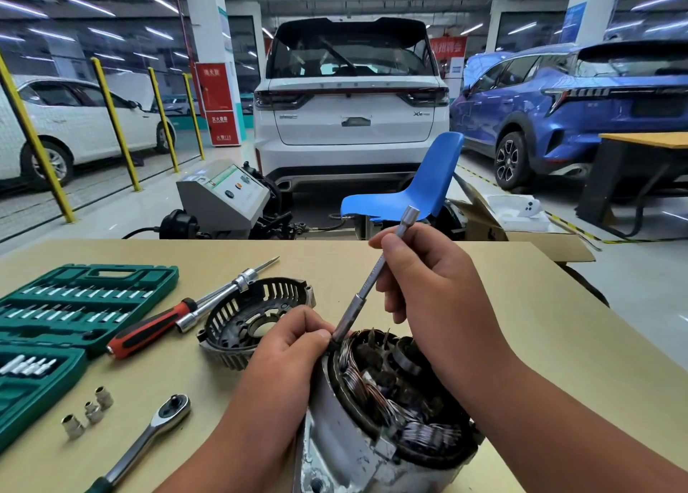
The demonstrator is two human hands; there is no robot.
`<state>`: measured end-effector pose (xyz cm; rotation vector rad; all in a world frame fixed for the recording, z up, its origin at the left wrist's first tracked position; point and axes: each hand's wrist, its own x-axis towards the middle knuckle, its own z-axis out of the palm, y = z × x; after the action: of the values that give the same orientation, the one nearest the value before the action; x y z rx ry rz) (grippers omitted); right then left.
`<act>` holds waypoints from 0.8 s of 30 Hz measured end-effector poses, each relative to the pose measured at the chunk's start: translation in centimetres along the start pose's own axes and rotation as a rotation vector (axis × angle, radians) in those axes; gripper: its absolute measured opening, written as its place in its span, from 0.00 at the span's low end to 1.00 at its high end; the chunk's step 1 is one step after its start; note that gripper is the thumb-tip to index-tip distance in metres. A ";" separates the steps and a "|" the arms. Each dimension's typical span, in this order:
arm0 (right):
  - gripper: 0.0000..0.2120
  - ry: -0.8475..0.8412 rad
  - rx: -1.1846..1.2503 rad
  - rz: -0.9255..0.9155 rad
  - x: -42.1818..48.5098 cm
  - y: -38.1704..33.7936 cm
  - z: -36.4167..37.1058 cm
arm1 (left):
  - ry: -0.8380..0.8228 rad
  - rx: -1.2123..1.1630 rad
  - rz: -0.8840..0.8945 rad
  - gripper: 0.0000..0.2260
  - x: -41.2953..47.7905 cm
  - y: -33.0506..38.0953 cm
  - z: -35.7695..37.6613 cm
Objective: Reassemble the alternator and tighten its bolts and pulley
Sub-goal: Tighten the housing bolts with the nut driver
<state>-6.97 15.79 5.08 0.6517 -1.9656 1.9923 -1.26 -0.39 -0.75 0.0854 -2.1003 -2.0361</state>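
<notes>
The alternator [391,410] lies tilted on the near part of the table [484,306], open end up and windings bare. The right hand [428,276] is clamped round a long socket bar [372,280]. The left hand [294,340] grips the alternator's far-left rim, right against the bar's tip. I reckon the worry is that slant: if the bar isn't square on its bolt it could skip off, round the head, jab the copper or nip those left fingers. The body might also rock, as only one hand steadies it. The cover [238,321] waits just left of it, not yet fitted. Further left lie a screwdriver [149,328], ratchet [149,433], three loose sockets [89,410] and an open green case [74,306]. Beyond the table are a blue chair [417,190], a white car [350,120] and a blue car [577,109]
</notes>
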 end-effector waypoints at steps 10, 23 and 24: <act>0.11 -0.009 -0.107 -0.071 0.0 0.2 -0.3 | 0.018 0.014 -0.024 0.09 0.0 0.1 0.2; 0.11 -0.028 -0.075 -0.045 0.1 0.3 -0.1 | 0.015 0.006 -0.020 0.10 -0.3 0.3 0.3; 0.11 -0.029 -0.096 -0.059 0.1 0.3 -0.1 | 0.014 0.004 -0.018 0.11 -0.3 0.3 0.3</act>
<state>-7.26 15.89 4.87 0.7112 -2.0204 1.8514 -1.02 -0.04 -0.50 0.1191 -2.1032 -2.0351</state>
